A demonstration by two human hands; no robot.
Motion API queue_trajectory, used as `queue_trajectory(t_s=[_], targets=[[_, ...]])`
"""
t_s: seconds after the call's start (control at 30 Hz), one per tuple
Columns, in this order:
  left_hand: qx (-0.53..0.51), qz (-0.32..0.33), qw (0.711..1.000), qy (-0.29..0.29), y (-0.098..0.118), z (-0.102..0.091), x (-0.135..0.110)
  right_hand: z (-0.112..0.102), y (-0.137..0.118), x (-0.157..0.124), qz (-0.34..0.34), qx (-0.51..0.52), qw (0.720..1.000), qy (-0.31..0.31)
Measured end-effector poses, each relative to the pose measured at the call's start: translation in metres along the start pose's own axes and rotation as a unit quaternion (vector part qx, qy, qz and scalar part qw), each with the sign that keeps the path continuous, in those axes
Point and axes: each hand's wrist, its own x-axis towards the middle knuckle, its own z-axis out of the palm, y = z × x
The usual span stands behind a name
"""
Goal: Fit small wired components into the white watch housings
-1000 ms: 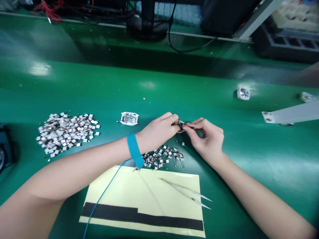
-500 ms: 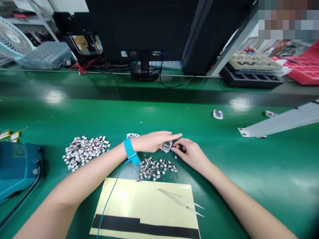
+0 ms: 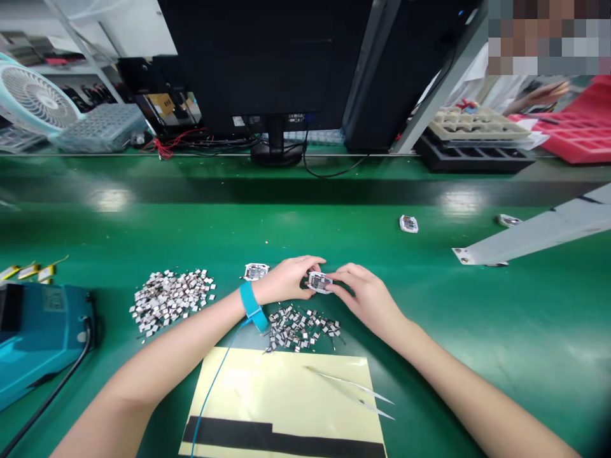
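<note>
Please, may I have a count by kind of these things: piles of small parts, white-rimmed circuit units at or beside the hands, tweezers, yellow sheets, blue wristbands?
Piles of small parts: 2
White-rimmed circuit units: 2, one unit in the right hand, the other unit beside the left hand
Tweezers: 1
Yellow sheet: 1
Blue wristband: 1
Total: 7

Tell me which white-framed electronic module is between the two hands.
The module pinched by the right hand, with the left hand beside it. The others lie on the green bench: one by the blue wristband, two farther off, right.
</note>
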Motion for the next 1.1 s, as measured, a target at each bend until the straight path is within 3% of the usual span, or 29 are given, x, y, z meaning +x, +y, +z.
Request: queue_trajectory(t_s=[0.13, 0.3, 0.5, 0.67, 0.77, 0.93, 1.1], targets=[[-0.029, -0.024, 0.996, 0.079, 0.015, 0.002, -0.007, -0.002, -0.005, 0.009, -0.052, -0.094, 0.994, 0.011], [-0.071, -0.04, 0.987, 0.138, 0.035, -0.002, -0.016, -0.017, -0.022, 0.01, -0.111, -0.18, 0.977, 0.025], [-0.128, -0.046, 0.981, 0.14, 0.048, -0.011, -0.022, -0.033, -0.034, 0.017, -0.175, -0.217, 0.96, 0.037], [-0.158, -0.057, 0.98, 0.105, 0.056, -0.019, -0.026, -0.037, -0.036, 0.022, -0.214, -0.198, 0.954, 0.064], [-0.184, -0.057, 0.975, 0.106, 0.059, -0.021, -0.027, -0.037, -0.035, 0.022, -0.198, -0.161, 0.964, 0.075], [-0.19, -0.044, 0.967, 0.162, 0.065, -0.024, -0.031, -0.036, -0.036, 0.018, -0.112, 0.014, 0.984, 0.14], [-0.11, -0.046, 0.97, 0.21, 0.076, -0.026, -0.036, -0.037, -0.043, 0.016, -0.049, 0.012, 0.983, 0.177]])
